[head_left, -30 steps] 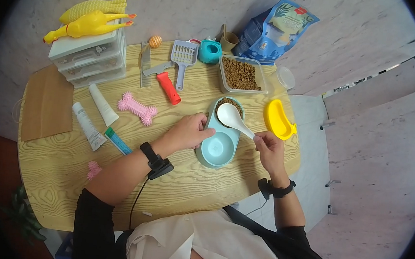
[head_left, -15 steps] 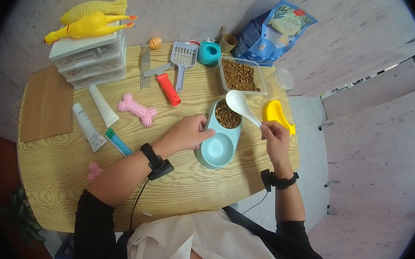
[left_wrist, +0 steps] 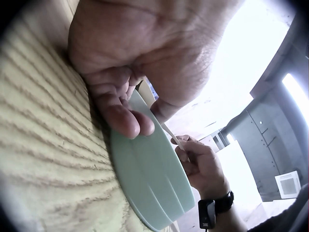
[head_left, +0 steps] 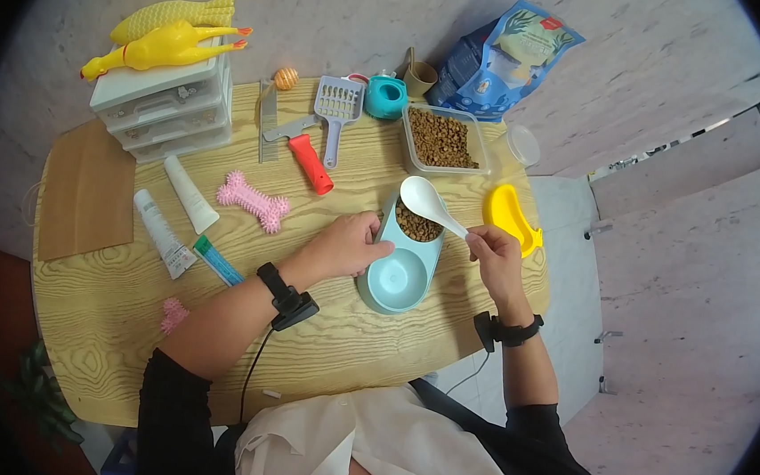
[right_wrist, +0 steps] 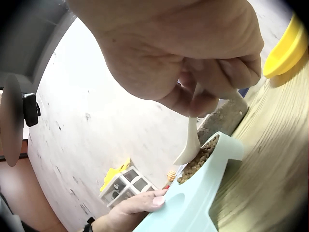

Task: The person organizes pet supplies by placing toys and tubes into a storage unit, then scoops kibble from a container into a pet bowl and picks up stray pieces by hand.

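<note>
A pale blue double pet bowl (head_left: 405, 277) stands on the wooden table, its far compartment filled with brown kibble (head_left: 418, 226) and its near one bare. My left hand (head_left: 344, 245) grips the bowl's left side, thumb over the rim; in the left wrist view its fingertips (left_wrist: 126, 126) press the outer wall. In my right hand (head_left: 498, 263), the handle of a white spoon (head_left: 423, 196) is pinched between thumb and fingers. The spoon's bowl hangs over the kibble compartment, overlapping its far edge. In the right wrist view, the spoon tilts down close over the kibble.
Behind the bowl sits a clear container (head_left: 409, 155) of kibble, beside a blue food bag (head_left: 510, 65). A yellow dish (head_left: 511, 219) lies to the right. Leftward are a pink bone toy (head_left: 253, 201), red-handled tool (head_left: 312, 164), litter scoop (head_left: 338, 100), tubes (head_left: 189, 196) and a drawer unit (head_left: 171, 109).
The spoon moved away to the upper right, uncovering the kibble, then came back left over the compartment's far part. My left hand has stayed on the bowl.
</note>
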